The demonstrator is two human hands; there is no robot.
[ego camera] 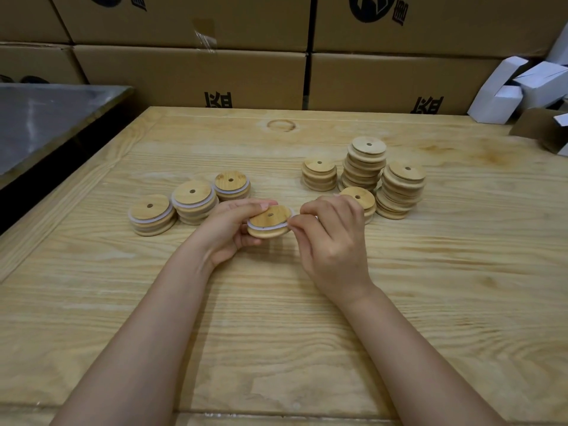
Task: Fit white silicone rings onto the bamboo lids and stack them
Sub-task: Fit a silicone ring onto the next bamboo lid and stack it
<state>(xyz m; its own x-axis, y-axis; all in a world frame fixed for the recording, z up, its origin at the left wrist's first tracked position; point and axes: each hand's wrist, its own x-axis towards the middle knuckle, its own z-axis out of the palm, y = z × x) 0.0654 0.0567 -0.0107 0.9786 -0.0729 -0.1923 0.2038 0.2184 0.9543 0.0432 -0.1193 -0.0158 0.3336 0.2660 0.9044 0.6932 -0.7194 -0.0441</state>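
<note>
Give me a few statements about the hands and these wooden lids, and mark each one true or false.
1. The left hand holds a bamboo lid. True.
2. The right hand is flat and empty. False: its fingers pinch the white ring at the lid's edge.
3. The three short stacks to the left of the hands show white rings between their lids. True.
4. The tallest stack stands to the left of the hands. False: the tallest stack is in the group on the right, where no rings show.
</note>
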